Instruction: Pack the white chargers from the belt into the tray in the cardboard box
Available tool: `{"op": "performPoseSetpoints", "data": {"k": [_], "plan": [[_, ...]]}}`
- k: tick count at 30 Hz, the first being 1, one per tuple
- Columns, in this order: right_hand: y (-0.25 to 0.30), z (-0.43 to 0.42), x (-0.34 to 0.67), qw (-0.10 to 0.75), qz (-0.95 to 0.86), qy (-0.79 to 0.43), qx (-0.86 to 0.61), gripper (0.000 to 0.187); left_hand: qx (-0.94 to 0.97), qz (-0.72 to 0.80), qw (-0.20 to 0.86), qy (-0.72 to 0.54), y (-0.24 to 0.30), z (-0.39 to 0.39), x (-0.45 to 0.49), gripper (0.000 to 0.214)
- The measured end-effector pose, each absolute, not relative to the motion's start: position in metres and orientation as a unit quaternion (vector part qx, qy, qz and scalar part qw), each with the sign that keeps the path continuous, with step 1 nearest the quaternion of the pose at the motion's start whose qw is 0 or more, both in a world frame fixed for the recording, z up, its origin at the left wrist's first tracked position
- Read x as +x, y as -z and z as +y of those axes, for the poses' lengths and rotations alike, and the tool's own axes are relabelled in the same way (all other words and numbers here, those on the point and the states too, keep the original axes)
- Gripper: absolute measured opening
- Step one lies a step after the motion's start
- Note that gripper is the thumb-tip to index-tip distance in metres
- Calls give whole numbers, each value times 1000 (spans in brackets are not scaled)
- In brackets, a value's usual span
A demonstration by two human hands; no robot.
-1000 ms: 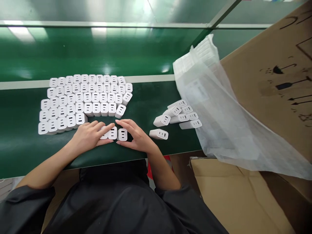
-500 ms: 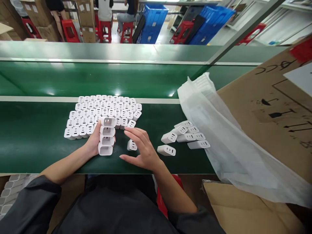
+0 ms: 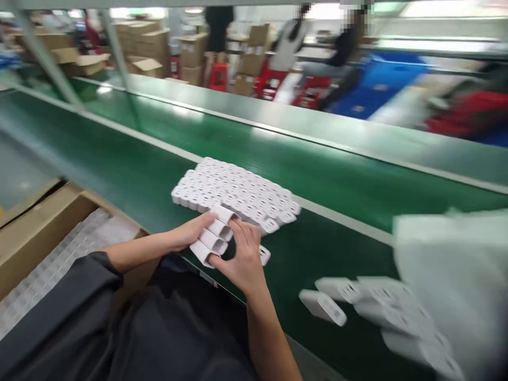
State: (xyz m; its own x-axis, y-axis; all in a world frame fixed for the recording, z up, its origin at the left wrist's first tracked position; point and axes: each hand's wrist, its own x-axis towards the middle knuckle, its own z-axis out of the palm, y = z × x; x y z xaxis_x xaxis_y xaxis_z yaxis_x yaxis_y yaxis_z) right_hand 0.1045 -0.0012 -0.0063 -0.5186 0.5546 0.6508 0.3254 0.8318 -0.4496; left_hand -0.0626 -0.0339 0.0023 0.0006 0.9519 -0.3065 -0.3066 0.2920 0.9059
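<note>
Between my hands is a row of white plastic charger housings, tilted so that their hollow ends face right. My left hand is closed around the row from the left. On the other side, my right hand spans the row, thumb at the near end and fingers at the far end, gripping it. Just beyond stands a tight block of white charger housings, slotted faces up. A single charger housing is partly hidden behind my right hand. Farther right lie several loose charger housings, blurred.
At the left, an open cardboard box holds rows of white housings. A whitish plastic bag hangs over the right side of the green bench. Metal posts rise at the far left; people sit beyond the bench.
My view has swung left, bringing the cardboard box into sight. The held row has tilted toward the left, and my right hand, open and apart before, now grips it too.
</note>
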Motion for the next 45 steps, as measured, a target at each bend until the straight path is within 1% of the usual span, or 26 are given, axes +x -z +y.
{"op": "performPoseSetpoints", "data": {"k": [2, 3, 5, 8, 10, 12, 14, 16, 18, 20, 22, 24, 26, 29, 31, 33, 34, 39, 45], "plan": [[12, -13, 99, 422, -864, -185, -200, 73, 410, 541, 516, -522, -3, -78, -79, 70], [15, -19, 95, 415, -868, -211, -172, 73, 434, 579, 450, -523, -3, -105, -87, 70], [22, -33, 85, 387, -877, -260, -116, 72, 439, 678, 313, -500, 0, -165, -99, 62], [32, -55, 68, 331, -889, -316, -40, 72, 379, 824, 127, -401, 18, -254, -103, 50], [38, -67, 55, 296, -892, -341, 3, 72, 328, 891, 70, -307, 36, -305, -99, 50], [43, -75, 37, 262, -895, -358, 40, 72, 286, 928, 86, -223, 53, -346, -92, 56], [46, -78, 13, 233, -897, -369, 65, 71, 256, 943, 140, -160, 66, -378, -87, 63], [47, -80, -19, 208, -901, -373, 79, 68, 226, 946, 195, -125, 72, -401, -88, 66], [47, -81, -57, 187, -909, -361, 89, 67, 210, 938, 250, -121, 74, -414, -99, 67], [47, -85, -101, 153, -935, -301, 109, 68, 230, 911, 311, -142, 76, -419, -118, 66], [48, -91, -148, 85, -968, -182, 151, 70, 277, 872, 366, -172, 78, -418, -139, 65], [53, -99, -193, 6, -977, -70, 201, 67, 316, 837, 405, -189, 83, -414, -157, 68], [60, -105, -233, -45, -968, -18, 246, 63, 339, 812, 433, -194, 89, -411, -168, 71], [74, -108, -279, -104, -940, 29, 323, 60, 346, 795, 456, -201, 96, -411, -171, 72], [83, -108, -303, -136, -918, 59, 367, 53, 338, 791, 463, -213, 98, -413, -170, 71], [89, -107, -323, -156, -900, 85, 397, 45, 327, 790, 469, -221, 99, -414, -169, 71], [92, -108, -331, -162, -893, 96, 408, 45, 323, 789, 475, -221, 99, -414, -169, 71], [107, -112, -365, -179, -869, 124, 444, 49, 317, 781, 496, -207, 100, -414, -173, 75], [126, -115, -390, -192, -864, 117, 450, 47, 315, 780, 497, -211, 106, -415, -171, 76]]}}
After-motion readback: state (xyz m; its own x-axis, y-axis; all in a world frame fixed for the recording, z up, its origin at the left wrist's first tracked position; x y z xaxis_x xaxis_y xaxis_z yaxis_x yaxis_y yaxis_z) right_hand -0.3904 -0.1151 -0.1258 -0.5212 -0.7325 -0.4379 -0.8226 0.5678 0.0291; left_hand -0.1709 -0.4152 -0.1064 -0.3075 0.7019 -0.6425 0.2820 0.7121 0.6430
